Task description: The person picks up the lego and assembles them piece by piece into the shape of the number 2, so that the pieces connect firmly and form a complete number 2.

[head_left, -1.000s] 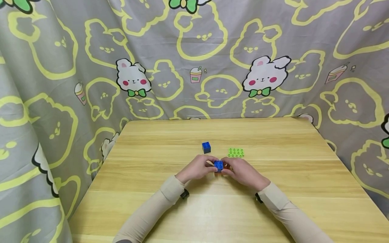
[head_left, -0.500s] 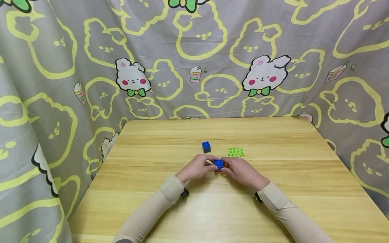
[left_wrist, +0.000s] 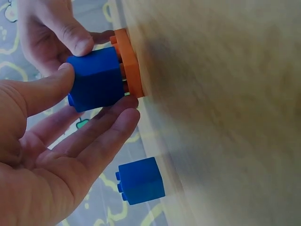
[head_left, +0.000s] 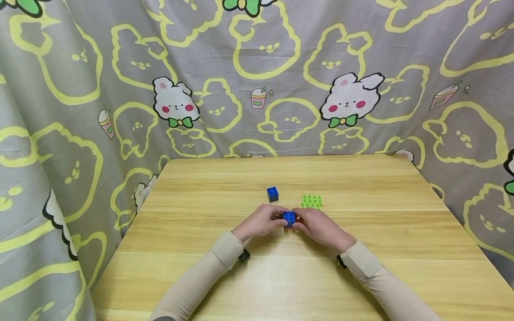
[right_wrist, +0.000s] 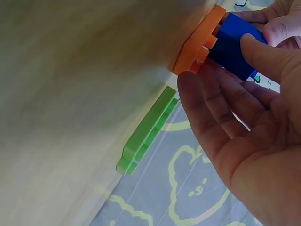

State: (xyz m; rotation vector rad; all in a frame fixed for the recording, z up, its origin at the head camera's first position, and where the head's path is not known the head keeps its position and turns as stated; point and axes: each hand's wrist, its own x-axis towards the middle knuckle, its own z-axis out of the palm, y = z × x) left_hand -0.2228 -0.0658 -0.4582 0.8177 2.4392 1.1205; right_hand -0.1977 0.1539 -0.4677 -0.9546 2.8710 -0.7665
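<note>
Both hands meet at a blue building brick (head_left: 288, 218) with studs on top, over the middle of the table. My left hand (head_left: 263, 220) pinches it from the left, the thumb at its near top edge and the fingers behind. From the right, my right hand (head_left: 321, 226) grips the same brick with its thumb and fingers. Beneath the brick is a thin orange plate (left_wrist: 130, 63), flat on the table. Several orange studs show between brick and plate in both wrist views. Fingertips of both hands reach the orange plate's edges.
A second blue brick (head_left: 272, 194) stands farther back, a little left of the hands. Behind the right hand lies a flat green studded plate (head_left: 311, 201). The wooden table (head_left: 281, 281) ends at a patterned grey curtain (head_left: 257, 58).
</note>
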